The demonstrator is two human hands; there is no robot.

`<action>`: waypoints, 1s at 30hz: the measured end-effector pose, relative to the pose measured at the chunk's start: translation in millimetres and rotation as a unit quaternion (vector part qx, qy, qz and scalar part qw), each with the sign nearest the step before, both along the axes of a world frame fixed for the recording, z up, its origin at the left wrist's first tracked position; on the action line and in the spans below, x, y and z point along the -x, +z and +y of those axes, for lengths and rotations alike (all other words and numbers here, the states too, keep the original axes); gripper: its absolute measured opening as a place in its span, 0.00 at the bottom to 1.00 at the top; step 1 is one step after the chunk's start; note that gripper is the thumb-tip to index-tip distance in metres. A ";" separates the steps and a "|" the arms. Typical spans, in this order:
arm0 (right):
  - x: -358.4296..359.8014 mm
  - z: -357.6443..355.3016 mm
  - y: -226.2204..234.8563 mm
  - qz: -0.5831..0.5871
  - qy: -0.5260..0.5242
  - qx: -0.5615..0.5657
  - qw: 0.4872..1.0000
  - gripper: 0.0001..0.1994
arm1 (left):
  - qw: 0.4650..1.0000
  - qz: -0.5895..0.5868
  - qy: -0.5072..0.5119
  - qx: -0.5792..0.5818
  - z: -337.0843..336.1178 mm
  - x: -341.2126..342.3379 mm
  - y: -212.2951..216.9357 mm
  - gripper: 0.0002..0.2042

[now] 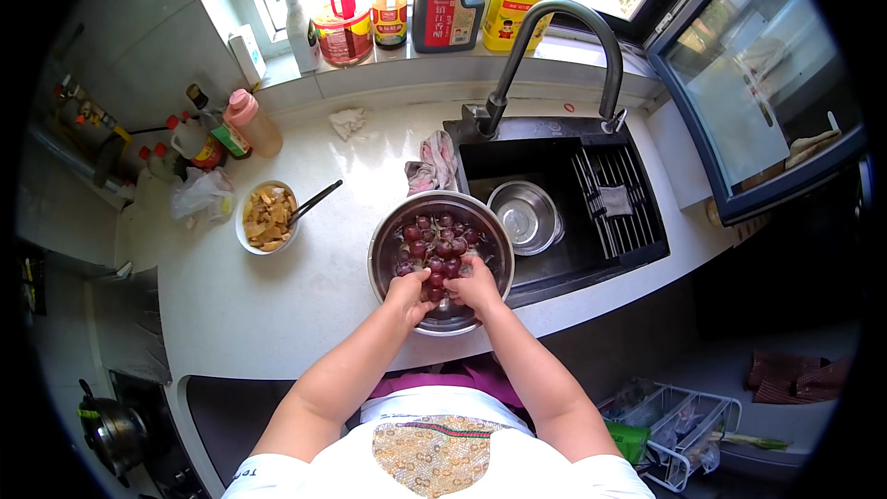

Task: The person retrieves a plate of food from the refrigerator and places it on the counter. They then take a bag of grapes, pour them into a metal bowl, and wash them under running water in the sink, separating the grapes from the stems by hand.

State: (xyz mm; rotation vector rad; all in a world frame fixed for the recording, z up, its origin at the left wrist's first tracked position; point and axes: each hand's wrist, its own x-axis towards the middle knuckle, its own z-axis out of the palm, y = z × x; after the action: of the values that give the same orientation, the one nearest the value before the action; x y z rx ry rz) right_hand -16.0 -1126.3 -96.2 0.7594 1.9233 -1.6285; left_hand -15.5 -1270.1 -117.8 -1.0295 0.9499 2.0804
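A bunch of dark red grapes (447, 242) lies in a wide steel basin (378, 263) on the white counter, seemingly in water. My left hand (410, 297) reaches over the near rim, its fingers curled about the lower left of the bunch. From the other side my right hand (475, 286) holds the grapes too, with its thumb and fingers around the lower right. Both sets of fingertips are partly hidden by the grapes. The basin stands beside the black sink, its right side close to the sink edge.
A smaller steel bowl (525, 216) sits in the black sink (573, 268) under a curved dark faucet (617, 55). To the left stands a white bowl of brown chunks (268, 218) with black chopsticks (317, 200). A crumpled cloth (432, 164) lies behind the basin. Bottles (448, 9) line the windowsill.
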 end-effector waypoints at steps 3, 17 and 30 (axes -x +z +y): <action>-7.0 1.3 -7.8 0.206 0.072 -0.205 0.954 0.21 | 0.999 -0.034 -0.028 -0.020 6.7 -5.3 12.1 0.13; -6.6 3.5 -3.0 0.035 -0.120 0.117 0.985 0.06 | 0.989 -0.101 0.038 -0.103 6.8 -2.9 4.7 0.09; -10.0 6.7 -16.1 0.003 -0.141 0.138 0.980 0.07 | 0.993 -0.083 0.022 -0.086 7.6 -3.2 11.0 0.08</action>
State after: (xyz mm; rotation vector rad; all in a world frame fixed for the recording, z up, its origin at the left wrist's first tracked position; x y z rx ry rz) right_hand -6.0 -1119.6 -112.3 0.9419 1.5993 -2.0175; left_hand -12.4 -1262.5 -106.7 -1.1212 0.6585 2.0361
